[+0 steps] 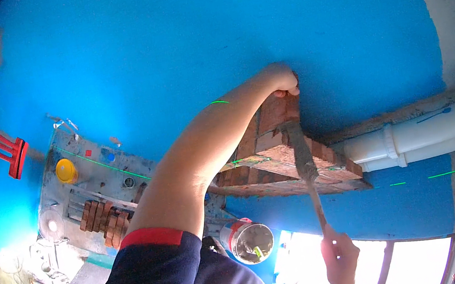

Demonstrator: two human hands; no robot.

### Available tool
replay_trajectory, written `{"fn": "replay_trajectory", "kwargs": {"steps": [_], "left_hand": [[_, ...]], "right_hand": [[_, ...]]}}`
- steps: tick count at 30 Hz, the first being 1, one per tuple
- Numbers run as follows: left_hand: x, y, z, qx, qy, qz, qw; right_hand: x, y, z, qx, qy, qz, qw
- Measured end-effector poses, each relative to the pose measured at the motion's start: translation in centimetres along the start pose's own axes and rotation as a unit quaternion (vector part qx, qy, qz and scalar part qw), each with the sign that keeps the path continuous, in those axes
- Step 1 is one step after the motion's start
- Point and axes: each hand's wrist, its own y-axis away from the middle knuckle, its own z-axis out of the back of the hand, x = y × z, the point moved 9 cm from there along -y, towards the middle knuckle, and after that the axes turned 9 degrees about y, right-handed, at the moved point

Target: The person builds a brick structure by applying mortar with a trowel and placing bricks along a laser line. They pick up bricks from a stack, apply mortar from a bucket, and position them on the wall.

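From the lower left my left arm reaches up across the view. My left hand (281,79) is closed over the upper end of a reddish brick (284,111) at the blue wall; its fingertips are partly hidden. Lower right, my right hand (340,252) is wrapped around the wooden handle of a narrow trowel (304,159). Grey mortar coats the trowel's long blade, which lies against the face of the brickwork just below that brick. The brickwork (333,161) projects from the blue wall, with mortar between its courses.
White pipes (418,131) run along the wall right of the brickwork. A bucket (250,241) with grey material inside hangs or stands below my left arm. Farther left are stacked bricks (103,221), a yellow container (65,171), a fan (50,224) and a red slatted plastic object (17,159). Green laser lines cross the scene.
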Motion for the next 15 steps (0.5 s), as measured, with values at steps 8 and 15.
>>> {"fn": "replay_trajectory", "kwargs": {"steps": [8,15], "left_hand": [[4.8,2.6,1.5,-0.14,0.242,-0.036,0.959],[34.8,14.5,-10.0,-0.297,0.621,0.111,0.717]], "right_hand": [[-4.1,0.2,-0.8,0.01,-0.166,-0.067,0.984],[0.0,0.9,0.1,-0.035,-0.223,-0.108,0.968]]}}
